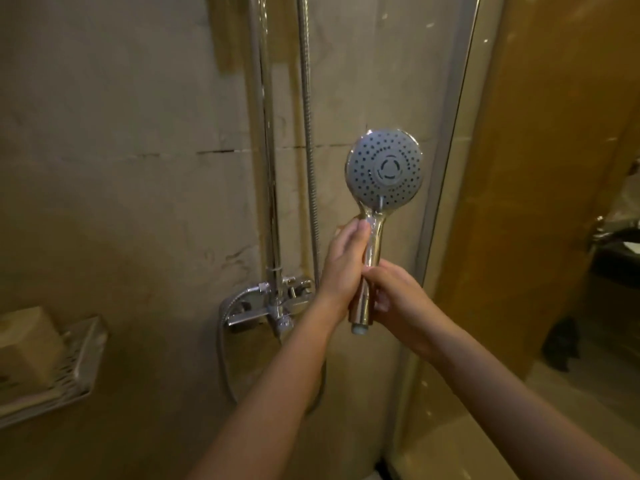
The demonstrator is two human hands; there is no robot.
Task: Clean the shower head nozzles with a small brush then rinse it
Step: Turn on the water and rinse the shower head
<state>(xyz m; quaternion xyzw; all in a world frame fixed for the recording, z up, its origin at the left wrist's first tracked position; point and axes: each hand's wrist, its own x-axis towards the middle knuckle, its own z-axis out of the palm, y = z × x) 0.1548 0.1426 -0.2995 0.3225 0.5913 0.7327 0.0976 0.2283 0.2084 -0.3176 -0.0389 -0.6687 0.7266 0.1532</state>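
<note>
The shower head (385,169) is held up in the air in front of the tiled wall (121,133), a little right of the middle of the stall and about level with the grout line. It stands nearly upright. Its long axis runs from the round grey spray face at the top down through the chrome handle (372,247), leaning slightly so the lower end sits further left than the face. The face is turned out toward the person, so the rings of nozzle holes and the round centre piece show plainly. The pale bottom end (358,329) of the handle pokes out below the hands. The left hand (343,261) grips the upper handle, fingers wrapped round it and the thumb lying up near the neck. The right hand (394,296) is curled round the lower handle, just beneath the left and touching it. Behind and to the left, a ribbed metal hose (309,133) hangs down the wall beside the chrome riser pipe (268,150), which drops to the mixer tap (266,306). At the far left, a perforated metal shelf (79,358) carries a beige block (24,344). The edge of a glass panel (450,168) runs down just right of the shower head, with a wooden surface (536,168) beyond it.
</note>
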